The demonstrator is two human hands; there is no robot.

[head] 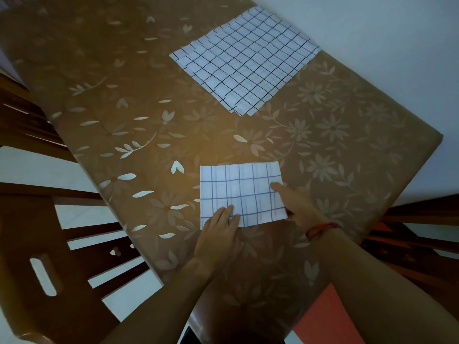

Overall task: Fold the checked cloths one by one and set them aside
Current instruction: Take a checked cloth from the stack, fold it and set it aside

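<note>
A small folded white cloth with a dark grid (pixel 242 192) lies flat on the table near me. My left hand (pixel 219 230) rests flat on its near left corner, fingers together. My right hand (pixel 295 204) lies along the cloth's right edge, its index finger stretched onto the fabric; the thumb side at the near right corner is hidden. Farther off, at the table's far right, a stack of unfolded checked cloths (pixel 246 62) lies spread out, its edges slightly fanned.
The table carries a brown flower-patterned cover (pixel 139 115). Wooden chairs stand at the left (pixel 44 244) and at the right (pixel 409 234). A white wall (pixel 397 45) runs along the table's far right side. A red string bracelet (pixel 320 228) circles my right wrist.
</note>
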